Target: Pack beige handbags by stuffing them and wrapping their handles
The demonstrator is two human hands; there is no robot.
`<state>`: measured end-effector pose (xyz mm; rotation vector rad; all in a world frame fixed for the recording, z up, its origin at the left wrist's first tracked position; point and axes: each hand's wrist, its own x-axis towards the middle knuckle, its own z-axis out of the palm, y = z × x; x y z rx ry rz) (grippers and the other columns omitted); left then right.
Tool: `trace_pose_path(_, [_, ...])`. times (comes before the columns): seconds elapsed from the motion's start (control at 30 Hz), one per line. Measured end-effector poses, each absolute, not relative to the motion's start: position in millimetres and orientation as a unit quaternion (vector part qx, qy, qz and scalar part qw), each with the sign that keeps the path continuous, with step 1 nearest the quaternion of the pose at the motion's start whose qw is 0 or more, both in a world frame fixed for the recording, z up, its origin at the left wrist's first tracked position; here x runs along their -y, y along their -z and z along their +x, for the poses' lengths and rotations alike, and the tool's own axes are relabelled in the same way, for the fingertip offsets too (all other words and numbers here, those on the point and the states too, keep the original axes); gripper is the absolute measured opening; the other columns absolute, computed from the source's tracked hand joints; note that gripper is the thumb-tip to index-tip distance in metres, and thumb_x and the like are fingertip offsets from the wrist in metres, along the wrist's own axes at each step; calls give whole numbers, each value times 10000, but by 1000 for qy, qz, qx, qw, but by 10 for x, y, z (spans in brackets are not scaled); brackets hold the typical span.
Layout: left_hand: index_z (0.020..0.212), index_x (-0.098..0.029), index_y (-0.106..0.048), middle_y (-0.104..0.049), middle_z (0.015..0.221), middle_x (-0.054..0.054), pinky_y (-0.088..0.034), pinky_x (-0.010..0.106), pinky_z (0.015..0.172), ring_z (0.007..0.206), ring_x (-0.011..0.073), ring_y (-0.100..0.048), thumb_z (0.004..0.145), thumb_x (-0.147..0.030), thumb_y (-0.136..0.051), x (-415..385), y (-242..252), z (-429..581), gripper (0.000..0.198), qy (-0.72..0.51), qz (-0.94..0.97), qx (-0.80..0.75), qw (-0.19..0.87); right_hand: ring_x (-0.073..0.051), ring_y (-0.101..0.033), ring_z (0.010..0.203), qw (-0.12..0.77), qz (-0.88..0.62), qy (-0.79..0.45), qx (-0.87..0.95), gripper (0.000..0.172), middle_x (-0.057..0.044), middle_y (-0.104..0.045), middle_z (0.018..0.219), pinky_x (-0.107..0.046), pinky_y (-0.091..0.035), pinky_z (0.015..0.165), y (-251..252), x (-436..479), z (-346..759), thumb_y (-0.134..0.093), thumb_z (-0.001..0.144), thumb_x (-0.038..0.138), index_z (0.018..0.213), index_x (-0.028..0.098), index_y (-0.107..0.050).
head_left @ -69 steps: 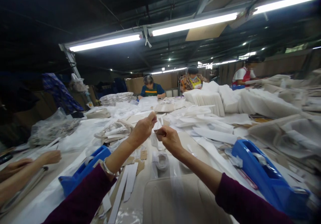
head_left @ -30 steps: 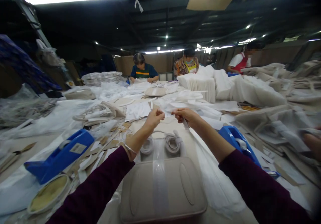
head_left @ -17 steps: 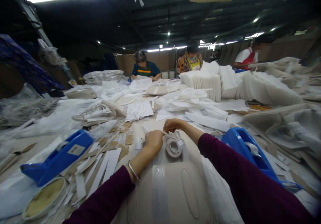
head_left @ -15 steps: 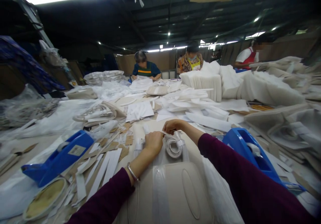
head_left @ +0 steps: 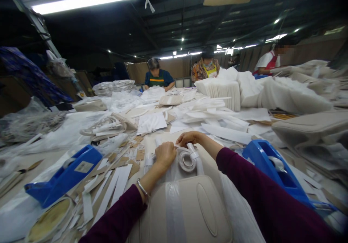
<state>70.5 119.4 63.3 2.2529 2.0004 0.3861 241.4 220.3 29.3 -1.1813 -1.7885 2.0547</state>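
Note:
A beige bag (head_left: 190, 206) lies before me with a clear wrap band down its middle. Beyond its top edge sits a coiled beige strap (head_left: 187, 160), with a white wrap around part of it. My left hand (head_left: 165, 155) is closed at the strap's left end. Close beside it, my right hand (head_left: 188, 138) pinches the same strap above the coil. The fingertips of both hands are partly hidden.
Blue tape dispensers stand at left (head_left: 65, 174) and right (head_left: 274, 170). White strips (head_left: 115, 185) and brown scraps lie left of the bag. Stacked white sheets (head_left: 220, 89) rise farther back. Three people work across the table.
Both hands stay nearly in place, still at the strap. The view has shifted slightly, and a beige bag at the right edge now appears higher and flatter.

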Motion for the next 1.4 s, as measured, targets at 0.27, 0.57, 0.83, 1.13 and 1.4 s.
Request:
trace_pose_path(0.27, [582,-168,-521,-547,542,-3,-371,251,565,566,144,-522,666,-183,-540,-1355,-651,599,88,-355,668,-578,307,-111,-619,652,195,-319,-753,542,230,-67,-688,864,-206,-502,597,-550,-2145,2516,-689,764,321,872,120,-660])
trace_pose_path(0.57, [646,-162,-495,-602,563,5,-405,221,545,496,98,-522,617,-190,-538,-1324,-628,638,59,-503,524,-508,463,-127,-621,739,301,-259,-755,523,314,-41,-664,804,-223,-484,711,-367,-1971,2467,-771,545,107,824,112,-627])
trace_pose_path(0.83, [876,-164,-474,-678,732,57,-467,244,596,609,143,-652,648,-138,-605,-1219,-822,551,264,-547,410,-502,530,-58,-429,486,384,-329,-680,531,386,36,-517,562,-199,-356,483,-249,-1948,2366,-811,578,417,700,133,-581])
trace_pose_path(1.13, [977,-146,-468,-662,810,88,-514,250,583,700,213,-708,716,-40,-553,-1229,-888,410,295,-540,360,-513,562,-45,-359,418,367,-369,-583,623,219,55,-490,459,-191,-266,416,-388,-2057,2227,-755,562,270,612,129,-596])
trace_pose_path(1.4, [999,-139,-438,-669,827,139,-555,266,563,663,223,-709,746,-13,-468,-1277,-937,338,284,-515,327,-533,586,-56,-422,475,285,-363,-557,691,175,27,-576,542,-189,-297,456,-570,-2154,2292,-701,551,221,689,117,-671])
